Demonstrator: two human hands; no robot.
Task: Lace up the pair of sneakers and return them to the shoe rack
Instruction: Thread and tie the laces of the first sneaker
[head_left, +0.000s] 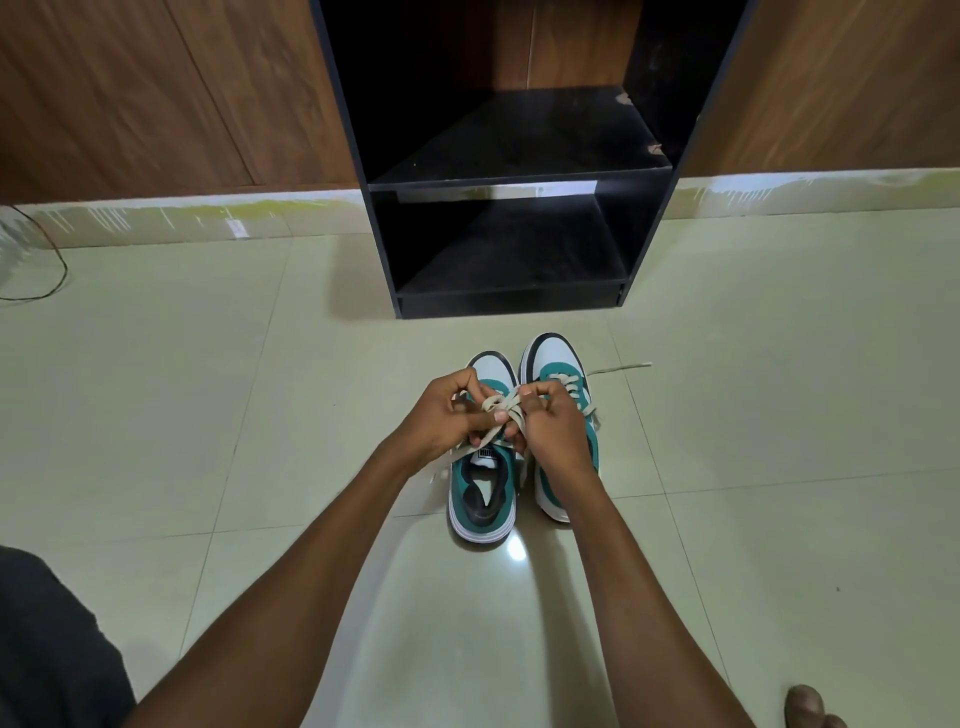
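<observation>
Two teal-and-white sneakers stand side by side on the tiled floor, toes toward the rack. Over the tongue of the left sneaker (483, 499), my left hand (449, 415) and my right hand (550, 415) both pinch its beige lace (501, 404), which crosses in loops between my fingers. The right sneaker (558, 374) is partly hidden under my right hand; one of its lace ends (621, 369) trails on the floor to the right. The black shoe rack (511, 182) stands just beyond the sneakers, with two empty shelves.
Wood-panelled wall runs behind the rack on both sides. A thin cable (52, 270) lies on the floor at far left. My dark-clothed knee (47, 639) is at bottom left and my toes (808, 709) at bottom right.
</observation>
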